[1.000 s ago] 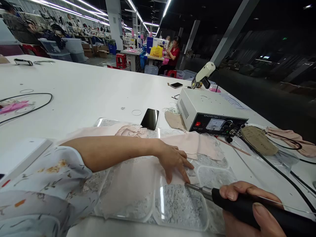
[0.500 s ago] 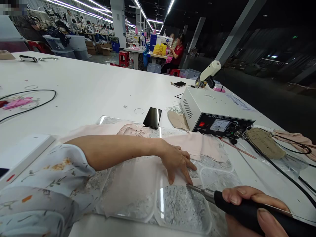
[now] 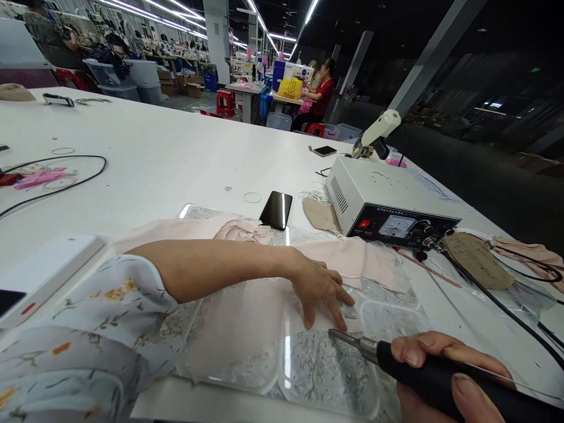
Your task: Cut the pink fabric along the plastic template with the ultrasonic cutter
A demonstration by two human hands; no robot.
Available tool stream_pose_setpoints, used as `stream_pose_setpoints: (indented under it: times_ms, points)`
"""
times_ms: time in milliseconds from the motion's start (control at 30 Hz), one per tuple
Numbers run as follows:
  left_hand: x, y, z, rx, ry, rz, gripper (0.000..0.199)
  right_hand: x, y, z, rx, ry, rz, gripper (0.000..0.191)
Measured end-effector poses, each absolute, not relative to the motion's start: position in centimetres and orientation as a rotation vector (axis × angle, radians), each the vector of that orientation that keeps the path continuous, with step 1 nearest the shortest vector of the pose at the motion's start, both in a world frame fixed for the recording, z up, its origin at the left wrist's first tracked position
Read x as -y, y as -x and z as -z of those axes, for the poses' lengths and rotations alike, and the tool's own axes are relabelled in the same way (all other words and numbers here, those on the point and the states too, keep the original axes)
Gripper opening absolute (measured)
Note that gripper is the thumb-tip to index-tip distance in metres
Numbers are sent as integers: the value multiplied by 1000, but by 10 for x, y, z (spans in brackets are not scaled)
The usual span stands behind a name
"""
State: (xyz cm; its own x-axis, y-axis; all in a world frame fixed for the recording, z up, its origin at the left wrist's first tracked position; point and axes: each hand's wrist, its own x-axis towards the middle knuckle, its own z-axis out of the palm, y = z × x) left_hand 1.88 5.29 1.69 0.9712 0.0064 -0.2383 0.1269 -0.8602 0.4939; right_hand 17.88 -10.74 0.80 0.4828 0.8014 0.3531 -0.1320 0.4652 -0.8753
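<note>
Pale pink fabric (image 3: 233,335) laid near centre on clear moulded sheet (image 3: 328,376); pressed flat by left hand (image 3: 319,288), fingers spread | black-handled tool (image 3: 416,376) gripped in right hand (image 3: 476,399); tip held by fabric's near edge | pass judged unfinished; far pink pieces (image 3: 379,267): whether done cannot be told

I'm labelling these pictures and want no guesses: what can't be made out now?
In the head view:
Part of the cloth under the left hand: hidden by that hand.
Rear end of the tool: cut off by the right edge.
Reading on the meter: too small to tell.
</note>
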Motion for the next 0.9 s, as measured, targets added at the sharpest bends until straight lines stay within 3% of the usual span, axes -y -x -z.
stream_pose_setpoints:
  times_ms: [900]
  points:
    - [-52,-19,-16,-196,-2414,53,47,107,-169,-7,1014,858,-675,8]
